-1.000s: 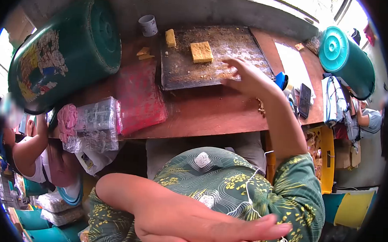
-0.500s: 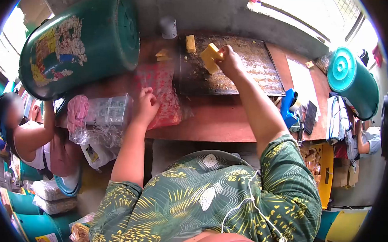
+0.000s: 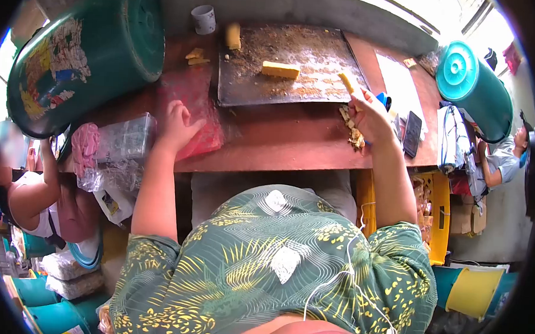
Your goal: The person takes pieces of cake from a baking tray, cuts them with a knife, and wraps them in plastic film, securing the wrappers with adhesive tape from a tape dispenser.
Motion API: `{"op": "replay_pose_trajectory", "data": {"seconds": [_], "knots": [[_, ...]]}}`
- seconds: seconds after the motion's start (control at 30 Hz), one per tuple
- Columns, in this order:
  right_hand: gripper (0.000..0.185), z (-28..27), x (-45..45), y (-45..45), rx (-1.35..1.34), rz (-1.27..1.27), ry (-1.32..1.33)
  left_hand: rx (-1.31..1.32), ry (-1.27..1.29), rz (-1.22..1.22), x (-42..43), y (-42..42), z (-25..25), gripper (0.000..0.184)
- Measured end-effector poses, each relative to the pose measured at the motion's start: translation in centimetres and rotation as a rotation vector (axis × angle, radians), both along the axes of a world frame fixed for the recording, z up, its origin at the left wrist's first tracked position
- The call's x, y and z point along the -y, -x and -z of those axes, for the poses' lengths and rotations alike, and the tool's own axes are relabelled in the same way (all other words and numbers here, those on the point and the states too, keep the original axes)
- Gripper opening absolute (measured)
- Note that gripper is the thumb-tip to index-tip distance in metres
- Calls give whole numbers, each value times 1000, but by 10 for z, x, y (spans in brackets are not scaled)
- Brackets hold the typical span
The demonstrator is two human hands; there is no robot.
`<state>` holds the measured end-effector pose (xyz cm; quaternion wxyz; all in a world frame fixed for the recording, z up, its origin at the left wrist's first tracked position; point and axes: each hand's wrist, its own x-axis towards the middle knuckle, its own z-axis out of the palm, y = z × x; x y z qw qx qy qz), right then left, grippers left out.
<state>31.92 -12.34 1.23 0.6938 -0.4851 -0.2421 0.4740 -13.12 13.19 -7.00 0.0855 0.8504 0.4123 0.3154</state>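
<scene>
Observed right hand (image 3: 370,116) with thumb and fingers closed on a thin yellow cake strip (image 3: 346,83), held tilted above near right part of a darkened baking tray (image 3: 253,90). Noted left hand (image 3: 178,127) part-open, with loosely curled fingers, thumb apart and nothing visible in grasp; positioned over a red plastic sheet (image 3: 207,107), contact impossible to tell.

Recorded between the hands, farther out: yellow cake block (image 3: 280,70) lying on tray. Also on tray, beyond left hand: smaller yellow piece (image 3: 233,38), blurred. Found just below right hand: broken crumbs (image 3: 356,138) near table edge. Sighted right of right hand: black smartphone (image 3: 412,134). Seen left of left hand: clear-plastic-wrapped stack (image 3: 128,136) beside a pink plastic bag (image 3: 85,141). Located well beyond left hand: white cup (image 3: 204,20).
</scene>
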Motion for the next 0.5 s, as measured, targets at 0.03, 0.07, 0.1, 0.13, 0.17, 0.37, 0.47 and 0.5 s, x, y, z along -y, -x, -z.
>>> {"op": "replay_pose_trajectory", "data": {"seconds": [0.03, 0.07, 0.1, 0.13, 0.17, 0.37, 0.47, 0.5], "knots": [[38, 9, 10, 5, 46, -24, -22, 21, 61, -4, -3, -1, 6, 26], [37, 16, 21, 10, 11, -42, -16, 41, 121, -14, -12, 0, 13, 28], [37, 20, 29, 17, -24, -64, -14, 63, 176, -28, -22, 2, 20, 29], [37, 31, 34, 20, -51, -88, -30, 134, 126, 3, -23, 3, 20, 33], [38, 41, 41, 23, -117, -101, -5, 109, 159, -28, -23, 5, 21, 32], [40, 84, 58, 24, -284, -165, -159, 12, 103, -74, -9, -6, 21, 28], [39, 89, 58, 15, -346, -191, -176, 113, 138, -45, -24, 0, 27, 29], [39, 88, 58, 16, -355, -186, -172, 136, 163, -34, -21, -2, 23, 28]]}}
